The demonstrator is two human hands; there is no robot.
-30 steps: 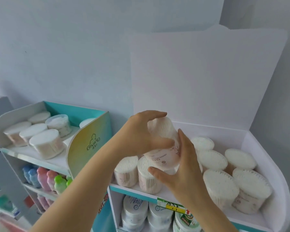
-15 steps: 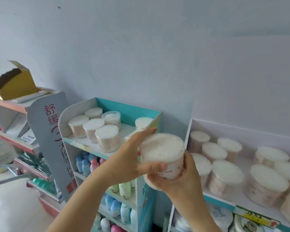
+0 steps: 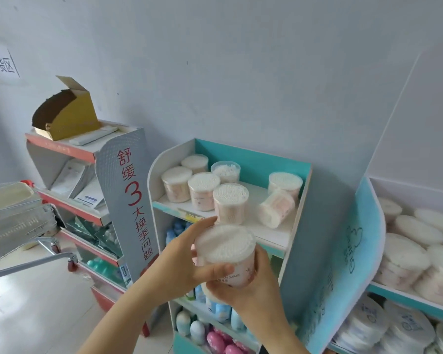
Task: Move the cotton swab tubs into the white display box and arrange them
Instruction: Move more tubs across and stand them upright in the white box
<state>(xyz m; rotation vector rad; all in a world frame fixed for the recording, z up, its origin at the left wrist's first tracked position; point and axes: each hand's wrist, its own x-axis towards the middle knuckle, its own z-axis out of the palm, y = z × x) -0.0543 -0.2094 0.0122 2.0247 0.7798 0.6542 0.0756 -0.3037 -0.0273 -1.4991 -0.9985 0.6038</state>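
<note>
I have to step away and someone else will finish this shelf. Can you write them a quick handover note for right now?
Both hands, left hand and right hand, grip one upright cotton swab tub in front of the teal shelf.
On that shelf: six tubs, five upright, one on its side.
White display box at right already holds several tubs.
Left: place the held tub, move the other six, tidy rows.
</note>
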